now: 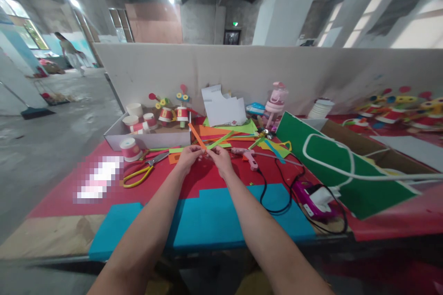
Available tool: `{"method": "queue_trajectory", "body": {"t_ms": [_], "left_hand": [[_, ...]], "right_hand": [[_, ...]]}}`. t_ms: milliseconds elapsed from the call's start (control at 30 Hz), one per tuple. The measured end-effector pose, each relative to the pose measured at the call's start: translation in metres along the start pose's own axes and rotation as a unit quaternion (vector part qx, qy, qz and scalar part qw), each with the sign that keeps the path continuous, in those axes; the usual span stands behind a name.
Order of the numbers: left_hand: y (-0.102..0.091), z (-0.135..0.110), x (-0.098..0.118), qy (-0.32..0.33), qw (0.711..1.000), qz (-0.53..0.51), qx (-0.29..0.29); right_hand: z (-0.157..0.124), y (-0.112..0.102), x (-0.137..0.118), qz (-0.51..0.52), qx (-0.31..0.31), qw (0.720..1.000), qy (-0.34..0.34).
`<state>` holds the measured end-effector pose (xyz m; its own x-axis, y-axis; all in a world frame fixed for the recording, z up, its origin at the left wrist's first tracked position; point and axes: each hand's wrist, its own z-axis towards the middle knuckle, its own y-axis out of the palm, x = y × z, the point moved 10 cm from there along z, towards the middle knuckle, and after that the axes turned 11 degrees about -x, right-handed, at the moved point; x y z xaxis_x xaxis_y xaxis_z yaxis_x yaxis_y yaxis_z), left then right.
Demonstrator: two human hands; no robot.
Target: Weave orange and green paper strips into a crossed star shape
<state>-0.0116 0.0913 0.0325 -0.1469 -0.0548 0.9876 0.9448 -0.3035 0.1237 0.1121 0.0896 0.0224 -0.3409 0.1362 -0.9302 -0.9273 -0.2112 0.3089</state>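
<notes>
My left hand point(189, 156) and my right hand point(220, 159) meet over the red table cover, fingertips pinched close together. Between them is an orange paper strip point(197, 136) that slants up to the left. A light green paper strip point(222, 139) rises to the right from the same spot; my fingers hide where the two meet. Left of my hands lie yellow-handled scissors point(140, 176). Just right of my right hand rests a pink glue gun point(249, 157) with a black cord. More coloured paper strips point(277, 147) are scattered behind it.
A white box point(148, 140) holds paper cups and cup figures; another cup point(130, 150) stands in front. Blue sheets point(214, 216) cover the near edge. On the right are a purple power strip point(313, 200), a green board point(332, 170) and a white cable. A pink bottle point(276, 101) stands behind.
</notes>
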Motion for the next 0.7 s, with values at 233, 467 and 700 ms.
{"method": "queue_trajectory", "body": {"t_ms": [233, 467, 700], "left_hand": [[0.000, 0.001, -0.005, 0.004, 0.999, 0.044, -0.003], [0.002, 0.006, -0.007, 0.037, 0.999, 0.010, -0.001], [0.003, 0.006, -0.005, 0.037, 0.999, 0.002, -0.006]], "right_hand": [[-0.006, -0.006, 0.004, -0.029, 0.045, 0.999, 0.006], [-0.003, -0.009, 0.005, -0.037, 0.064, 0.997, -0.032], [-0.001, -0.005, 0.010, -0.025, 0.054, 0.998, -0.018]]}}
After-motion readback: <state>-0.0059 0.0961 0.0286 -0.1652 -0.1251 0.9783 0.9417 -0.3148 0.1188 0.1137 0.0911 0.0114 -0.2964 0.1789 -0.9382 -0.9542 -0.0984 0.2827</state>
